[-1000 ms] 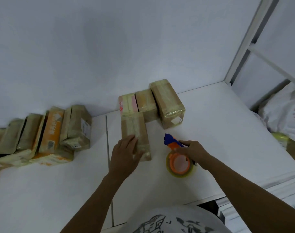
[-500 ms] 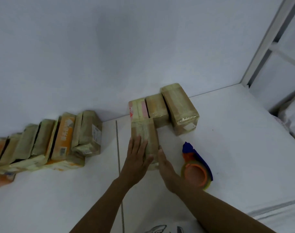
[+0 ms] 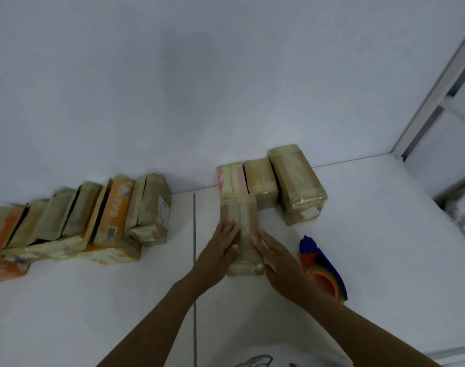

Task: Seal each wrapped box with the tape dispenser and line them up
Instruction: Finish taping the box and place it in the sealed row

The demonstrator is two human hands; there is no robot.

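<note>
Flat palms — left hand (image 3: 222, 250) and right hand (image 3: 281, 263) press the wrapped box (image 3: 242, 229) from either side, fingers straight | its far end seems to touch the back row (image 3: 263, 178) | tape dispenser (image 3: 322, 263) just right of the wrist — leaning boxes (image 3: 93, 215) well left.

My left hand (image 3: 221, 250) lies flat at the frame's centre, fingers straight and together, pointing up-frame. My right hand (image 3: 279, 264) sits just right of it, straight fingers angled to the upper left. My 2 forearms (image 3: 157, 321) reach in from the bottom edge.
</note>
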